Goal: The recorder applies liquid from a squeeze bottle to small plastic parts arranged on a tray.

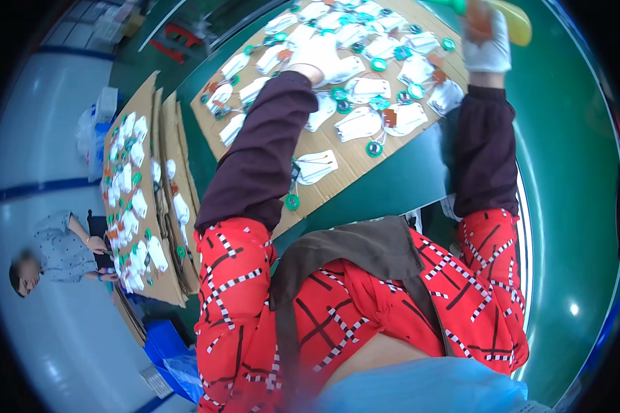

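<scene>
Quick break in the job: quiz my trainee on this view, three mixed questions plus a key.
1. Which hand holds the yellow object?
2. True or false: the left hand is bare.
3. What lies directly under the white parts? A) a blue cloth; B) cardboard; C) a wire rack.

Key:
1. The right hand.
2. False; it wears a white glove.
3. B.

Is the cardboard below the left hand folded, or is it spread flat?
Spread flat: the cardboard lies open on the green table, with white parts across it and the left hand over them.
</scene>
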Tool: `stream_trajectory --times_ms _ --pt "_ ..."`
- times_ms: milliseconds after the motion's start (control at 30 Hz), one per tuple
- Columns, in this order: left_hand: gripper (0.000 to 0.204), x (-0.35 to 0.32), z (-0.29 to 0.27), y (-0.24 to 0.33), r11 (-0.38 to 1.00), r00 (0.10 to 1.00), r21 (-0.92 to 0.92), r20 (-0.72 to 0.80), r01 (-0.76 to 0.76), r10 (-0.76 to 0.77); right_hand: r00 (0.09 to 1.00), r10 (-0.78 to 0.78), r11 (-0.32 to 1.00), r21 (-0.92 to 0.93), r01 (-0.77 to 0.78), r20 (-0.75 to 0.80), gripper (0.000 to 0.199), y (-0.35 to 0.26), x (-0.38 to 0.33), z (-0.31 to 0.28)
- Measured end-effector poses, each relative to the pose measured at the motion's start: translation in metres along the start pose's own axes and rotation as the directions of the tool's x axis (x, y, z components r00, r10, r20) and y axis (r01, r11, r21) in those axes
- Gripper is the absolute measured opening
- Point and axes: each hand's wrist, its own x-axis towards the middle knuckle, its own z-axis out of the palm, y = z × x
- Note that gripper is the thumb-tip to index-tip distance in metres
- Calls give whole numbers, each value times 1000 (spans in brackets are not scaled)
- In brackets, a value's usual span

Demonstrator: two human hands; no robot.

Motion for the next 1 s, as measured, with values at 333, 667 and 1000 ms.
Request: stream_trajectory --times_ms 333,667,1000 --pt "39 16 48 -57 999 999 -49 30 -12 13 979 194 976 112 -188 -55 44 21 -1 15" --pt "36 -65 -25 19 938 806 -338 -575 -74 -143 853 345 799 354 -485 391 50 33 131 -132" --pt "30 -345 -69 0 961 484 -276 -837 29 -255 702 369 460 536 -708 610 66 57 68 -71"
